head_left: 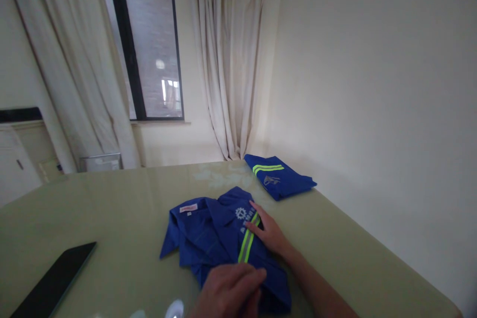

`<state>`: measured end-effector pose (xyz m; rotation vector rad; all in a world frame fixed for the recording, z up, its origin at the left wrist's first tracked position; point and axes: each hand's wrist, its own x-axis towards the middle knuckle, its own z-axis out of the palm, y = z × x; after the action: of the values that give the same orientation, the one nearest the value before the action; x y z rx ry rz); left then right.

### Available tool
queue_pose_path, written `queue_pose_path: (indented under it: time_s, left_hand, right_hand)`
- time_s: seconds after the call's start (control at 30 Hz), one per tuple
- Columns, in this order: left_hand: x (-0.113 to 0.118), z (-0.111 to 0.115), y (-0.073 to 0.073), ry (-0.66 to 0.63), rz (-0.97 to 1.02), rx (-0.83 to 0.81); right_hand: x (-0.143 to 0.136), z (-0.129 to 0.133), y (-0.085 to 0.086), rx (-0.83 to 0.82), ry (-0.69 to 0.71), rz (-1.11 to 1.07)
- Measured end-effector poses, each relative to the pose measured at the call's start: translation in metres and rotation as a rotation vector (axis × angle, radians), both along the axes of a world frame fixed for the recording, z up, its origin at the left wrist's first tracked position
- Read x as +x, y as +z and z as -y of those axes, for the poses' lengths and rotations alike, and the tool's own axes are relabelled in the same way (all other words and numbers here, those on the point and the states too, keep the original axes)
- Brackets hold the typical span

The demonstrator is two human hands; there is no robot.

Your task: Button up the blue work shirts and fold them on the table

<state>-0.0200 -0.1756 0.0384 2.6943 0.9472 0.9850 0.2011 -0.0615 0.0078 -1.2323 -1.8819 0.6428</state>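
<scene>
A blue work garment (208, 228) with a collar, a pale label, a white gear print and a yellow-green reflective stripe lies partly folded on the table. My right hand (269, 231) rests on its right side beside the stripe, fingers spread on the cloth. Over the garment's near part is my left hand (233, 290), its fingers curled together. What the left fingers hold, if anything, is hidden.
A folded blue garment (281, 179) with a similar stripe lies at the table's far right, near the wall. A dark flat object (55, 278) is at the near left of the pale green table (130, 208). Curtains and a window stand beyond.
</scene>
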Motion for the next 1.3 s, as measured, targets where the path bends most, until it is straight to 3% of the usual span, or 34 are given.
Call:
queue_pose_path:
  time_s: [0.1,0.2,0.23,0.3,0.37,0.47,0.6,0.73,0.87,1.03,1.2,1.3]
  left_hand:
    - [-0.037,-0.031,-0.005,0.493,0.253,-0.059]
    - [-0.08,-0.067,-0.016,0.968,0.242,-0.156]
    - [-0.092,-0.075,-0.02,1.086,0.205,-0.223]
    - [-0.106,-0.086,-0.027,1.164,0.161,-0.342]
    - [-0.111,-0.09,-0.029,1.028,0.239,-0.382]
    - [-0.106,-0.088,-0.022,0.687,0.595,-0.427]
    - [-0.095,-0.076,0.001,0.405,1.171,-0.755]
    - [-0.093,-0.061,0.019,0.218,1.329,-0.966]
    - [-0.1,-0.054,0.017,0.17,1.224,-1.039]
    - [-0.114,-0.054,0.008,0.197,1.284,-1.153]
    - [-0.121,-0.058,0.02,0.33,1.494,-0.985]
    - [-0.121,-0.059,0.025,0.339,1.502,-0.965]
  right_hand:
    - [0.003,-0.002,0.002,-0.014,-0.003,0.029]
    - [0.004,-0.003,0.004,0.009,-0.034,-0.005]
    - [0.004,-0.003,0.004,0.033,-0.054,-0.005]
    - [0.003,-0.004,0.005,0.094,-0.097,0.008]
    - [0.003,-0.004,0.006,0.148,-0.137,0.018]
    - [0.006,-0.005,0.01,0.205,-0.201,0.03]
    - [0.005,0.003,0.024,0.295,-0.271,0.081]
    - [-0.008,0.021,0.035,0.226,-0.044,0.134]
    - [-0.024,0.031,0.029,0.076,0.164,0.18]
    - [-0.027,0.026,0.019,-0.006,0.195,0.152]
    - [-0.023,0.022,0.016,-0.027,0.224,0.139]
    - [-0.024,0.02,0.018,-0.068,0.212,0.182]
